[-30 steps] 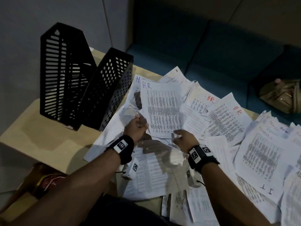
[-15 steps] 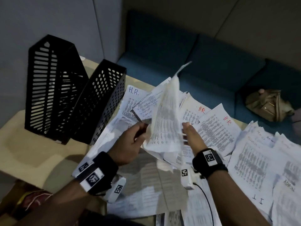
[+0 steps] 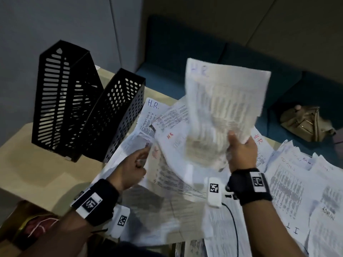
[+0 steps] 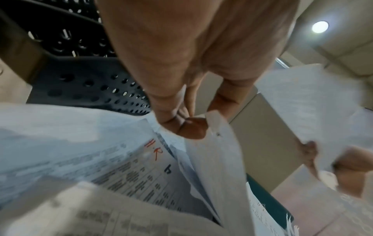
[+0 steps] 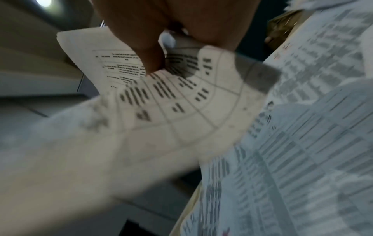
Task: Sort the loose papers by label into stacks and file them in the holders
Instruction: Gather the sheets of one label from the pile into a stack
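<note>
Right hand (image 3: 241,154) grips H.R. sheet (image 3: 222,101) upright above paper pile (image 3: 289,191). Left hand (image 3: 133,169) pinches sheet corner (image 4: 214,126) on pile. Holders (image 3: 89,115) stand left, nearer left hand.

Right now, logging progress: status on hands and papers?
Right hand grips lifted H.R. sheet. Left hand pinches sheet in pile. Holders unfilled.

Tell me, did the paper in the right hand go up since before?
Yes. The H.R. sheet lay on the table; now the right hand holds it raised above the pile, higher than the black holders.
</note>
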Action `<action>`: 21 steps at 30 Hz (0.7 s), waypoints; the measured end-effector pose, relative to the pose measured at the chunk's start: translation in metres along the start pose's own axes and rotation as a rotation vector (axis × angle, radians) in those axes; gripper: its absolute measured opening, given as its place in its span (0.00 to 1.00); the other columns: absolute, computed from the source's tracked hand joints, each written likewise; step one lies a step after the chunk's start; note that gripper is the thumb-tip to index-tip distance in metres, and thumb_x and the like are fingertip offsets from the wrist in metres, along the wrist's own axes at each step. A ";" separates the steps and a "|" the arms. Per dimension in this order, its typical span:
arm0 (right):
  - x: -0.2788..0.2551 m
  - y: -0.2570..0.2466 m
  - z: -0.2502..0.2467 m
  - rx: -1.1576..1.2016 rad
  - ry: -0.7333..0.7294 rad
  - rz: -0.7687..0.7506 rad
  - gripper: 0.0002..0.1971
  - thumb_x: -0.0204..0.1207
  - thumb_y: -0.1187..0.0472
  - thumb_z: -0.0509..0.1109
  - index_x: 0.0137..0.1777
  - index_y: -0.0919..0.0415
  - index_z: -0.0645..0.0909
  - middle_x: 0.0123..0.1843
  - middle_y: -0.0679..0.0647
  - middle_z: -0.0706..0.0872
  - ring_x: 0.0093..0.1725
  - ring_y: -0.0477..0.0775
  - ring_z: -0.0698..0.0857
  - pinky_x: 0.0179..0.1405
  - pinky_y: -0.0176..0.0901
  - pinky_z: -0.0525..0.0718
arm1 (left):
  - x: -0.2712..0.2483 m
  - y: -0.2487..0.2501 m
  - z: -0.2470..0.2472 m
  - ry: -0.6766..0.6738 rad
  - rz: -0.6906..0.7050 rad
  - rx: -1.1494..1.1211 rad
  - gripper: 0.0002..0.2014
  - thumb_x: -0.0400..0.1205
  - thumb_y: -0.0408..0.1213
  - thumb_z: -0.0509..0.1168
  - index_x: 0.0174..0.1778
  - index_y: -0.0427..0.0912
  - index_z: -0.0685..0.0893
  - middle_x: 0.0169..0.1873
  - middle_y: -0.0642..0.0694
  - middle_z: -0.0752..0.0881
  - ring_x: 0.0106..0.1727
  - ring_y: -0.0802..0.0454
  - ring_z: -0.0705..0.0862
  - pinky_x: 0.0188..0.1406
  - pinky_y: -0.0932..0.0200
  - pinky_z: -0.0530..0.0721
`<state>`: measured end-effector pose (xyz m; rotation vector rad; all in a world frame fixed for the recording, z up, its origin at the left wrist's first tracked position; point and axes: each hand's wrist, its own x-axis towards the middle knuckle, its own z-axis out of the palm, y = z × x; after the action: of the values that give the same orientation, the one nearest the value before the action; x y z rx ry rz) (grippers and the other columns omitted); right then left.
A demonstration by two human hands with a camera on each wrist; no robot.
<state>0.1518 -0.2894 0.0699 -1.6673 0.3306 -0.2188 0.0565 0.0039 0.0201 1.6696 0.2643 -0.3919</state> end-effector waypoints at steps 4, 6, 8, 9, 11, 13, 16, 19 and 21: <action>-0.002 0.007 -0.052 0.062 0.008 0.068 0.11 0.72 0.50 0.75 0.53 0.51 0.86 0.44 0.49 0.90 0.38 0.45 0.88 0.40 0.43 0.85 | 0.014 -0.003 0.018 -0.035 -0.134 0.028 0.17 0.81 0.29 0.64 0.59 0.55 0.82 0.51 0.52 0.89 0.52 0.52 0.87 0.50 0.59 0.86; -0.010 0.013 -0.068 0.024 0.019 0.118 0.16 0.66 0.42 0.75 0.52 0.47 0.87 0.49 0.50 0.91 0.51 0.53 0.89 0.55 0.54 0.84 | 0.021 -0.003 0.027 -0.005 -0.156 0.156 0.16 0.81 0.40 0.67 0.65 0.50 0.82 0.56 0.51 0.89 0.57 0.51 0.87 0.62 0.52 0.83; -0.020 0.013 -0.078 -0.051 0.013 0.148 0.10 0.72 0.43 0.72 0.48 0.45 0.88 0.49 0.48 0.92 0.53 0.55 0.89 0.60 0.59 0.83 | 0.028 -0.003 0.031 0.051 -0.124 0.349 0.20 0.83 0.41 0.65 0.72 0.42 0.77 0.64 0.47 0.85 0.64 0.47 0.83 0.63 0.60 0.77; -0.024 0.015 -0.082 -0.094 -0.003 0.152 0.07 0.76 0.46 0.71 0.48 0.46 0.87 0.49 0.50 0.92 0.53 0.56 0.89 0.60 0.61 0.83 | 0.030 0.001 0.033 0.069 -0.105 0.396 0.19 0.84 0.39 0.64 0.72 0.40 0.77 0.65 0.46 0.83 0.66 0.46 0.81 0.61 0.62 0.74; -0.031 0.013 -0.089 -0.177 -0.038 0.146 0.07 0.77 0.48 0.69 0.46 0.48 0.87 0.48 0.51 0.92 0.51 0.56 0.89 0.58 0.60 0.84 | 0.029 0.013 0.024 0.078 -0.066 0.387 0.15 0.85 0.38 0.62 0.67 0.42 0.80 0.62 0.48 0.83 0.66 0.48 0.80 0.58 0.62 0.72; -0.038 0.009 -0.091 -0.212 -0.059 0.136 0.08 0.78 0.50 0.69 0.43 0.51 0.86 0.41 0.48 0.92 0.47 0.51 0.89 0.53 0.54 0.85 | 0.022 0.029 0.002 0.066 -0.034 0.408 0.18 0.83 0.48 0.62 0.67 0.46 0.78 0.64 0.54 0.80 0.67 0.52 0.78 0.63 0.59 0.73; -0.046 0.007 -0.090 -0.207 -0.147 0.110 0.08 0.76 0.51 0.71 0.43 0.53 0.87 0.38 0.47 0.92 0.44 0.52 0.90 0.42 0.48 0.88 | 0.006 0.050 -0.038 0.136 0.007 0.383 0.21 0.79 0.51 0.64 0.66 0.50 0.81 0.65 0.48 0.83 0.68 0.46 0.80 0.70 0.42 0.76; -0.048 -0.005 -0.068 -0.283 -0.384 0.025 0.10 0.66 0.40 0.76 0.40 0.44 0.87 0.32 0.43 0.89 0.32 0.39 0.87 0.33 0.37 0.83 | -0.020 0.086 -0.060 0.079 0.119 0.446 0.09 0.84 0.40 0.64 0.57 0.54 0.85 0.53 0.53 0.89 0.55 0.53 0.86 0.54 0.52 0.83; -0.046 -0.015 -0.041 -0.299 -0.540 -0.046 0.09 0.67 0.44 0.77 0.46 0.37 0.85 0.40 0.41 0.89 0.38 0.36 0.86 0.36 0.34 0.84 | -0.038 0.112 -0.061 -0.015 0.138 0.511 0.08 0.84 0.41 0.63 0.54 0.56 0.86 0.46 0.57 0.91 0.48 0.60 0.88 0.47 0.58 0.83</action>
<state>0.0961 -0.3104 0.0921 -1.9522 -0.0890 0.2606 0.0717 0.0509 0.1439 2.1704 0.0341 -0.3885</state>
